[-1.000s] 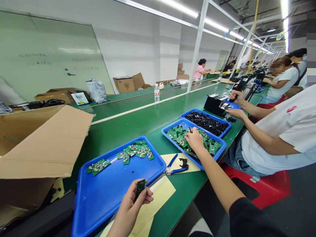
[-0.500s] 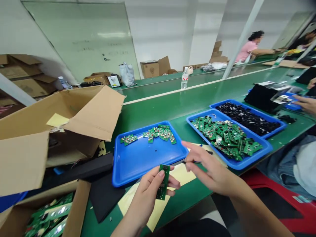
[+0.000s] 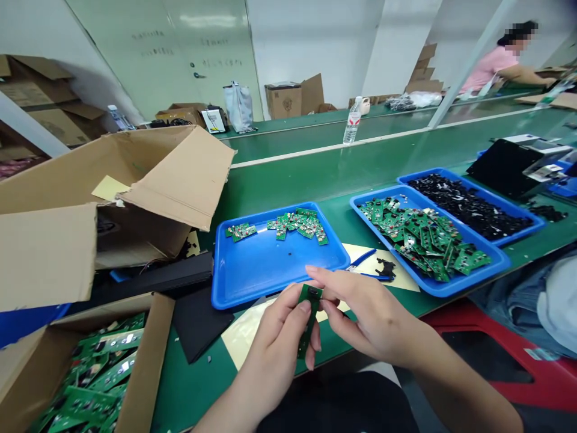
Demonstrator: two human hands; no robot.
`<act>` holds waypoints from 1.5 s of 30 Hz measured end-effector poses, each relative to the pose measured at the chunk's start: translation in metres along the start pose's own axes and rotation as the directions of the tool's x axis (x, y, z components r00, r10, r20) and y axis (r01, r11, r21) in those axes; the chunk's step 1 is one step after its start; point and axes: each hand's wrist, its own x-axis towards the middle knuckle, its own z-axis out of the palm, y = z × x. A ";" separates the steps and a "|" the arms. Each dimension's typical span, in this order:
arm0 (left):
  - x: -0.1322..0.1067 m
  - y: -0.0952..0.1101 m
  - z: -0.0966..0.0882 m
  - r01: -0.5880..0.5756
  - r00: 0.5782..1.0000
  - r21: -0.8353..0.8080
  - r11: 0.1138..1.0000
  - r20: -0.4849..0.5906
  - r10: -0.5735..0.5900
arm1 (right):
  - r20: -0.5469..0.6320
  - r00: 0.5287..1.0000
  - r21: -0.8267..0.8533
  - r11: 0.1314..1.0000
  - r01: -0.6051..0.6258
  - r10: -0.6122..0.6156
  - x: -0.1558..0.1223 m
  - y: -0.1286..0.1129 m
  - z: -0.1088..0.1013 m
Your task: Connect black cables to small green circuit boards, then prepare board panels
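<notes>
Small green circuit board (image 3: 309, 316) is the star here: it's stood on end near the front of the desk (image 3: 189, 391), pinched in the left hand (image 3: 270, 337), whose grip is closed around it. The right hand (image 3: 374, 319) is right up against it, its grip half closed at the board's upper end, though you can't really tell if it's got hold. Held up like that, the board seems placed for a close look.

Just ahead is a blue plastic tray (image 3: 274, 282) with a thin scatter of similar boards, and further right a second blue tray (image 3: 451, 288) holds a much fuller heap. Beyond it sits a blue tray of black parts (image 3: 469, 207). Blue-handled pliers (image 3: 367, 261) lie on a cream paper sheet (image 3: 396, 279), handy to the right hand. Everything looks laid out within arm's reach. A cardboard box (image 3: 153, 355) of more boards sits at lower left. No brand is readable, and the whiteboard (image 3: 180, 54) writing is too faint to make out.
</notes>
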 end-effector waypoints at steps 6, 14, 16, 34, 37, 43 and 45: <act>0.001 0.000 -0.001 -0.040 0.998 0.034 0.999 0.040 0.039 | -0.007 1.000 0.005 1.000 0.000 0.000 0.000 0.001 0.002; 0.002 -0.003 -0.002 -0.036 0.999 0.076 0.996 0.044 0.032 | -0.027 1.000 -0.063 0.998 0.011 -0.013 0.002 0.000 0.003; 0.002 -0.003 -0.002 -0.044 0.998 0.078 0.996 0.043 0.040 | -0.022 1.000 -0.076 0.997 0.019 -0.020 0.002 0.000 0.003; 0.005 -0.002 0.002 0.002 0.997 -0.168 0.986 -0.080 -0.016 | 0.023 0.999 -0.016 0.999 0.040 -0.040 0.001 -0.001 0.004; 0.006 -0.004 0.001 -0.013 1.000 -0.162 0.987 -0.004 0.013 | -0.002 1.000 -0.030 0.999 0.030 -0.030 0.004 -0.001 0.004; 0.007 -0.010 0.000 -0.050 0.999 -0.090 0.995 -0.006 0.050 | -0.004 1.000 -0.028 1.000 0.012 -0.012 0.005 0.000 0.004; 0.007 -0.011 0.000 -0.062 0.998 -0.077 0.995 -0.003 0.062 | -0.010 1.000 -0.015 1.000 0.006 -0.006 0.005 0.000 0.005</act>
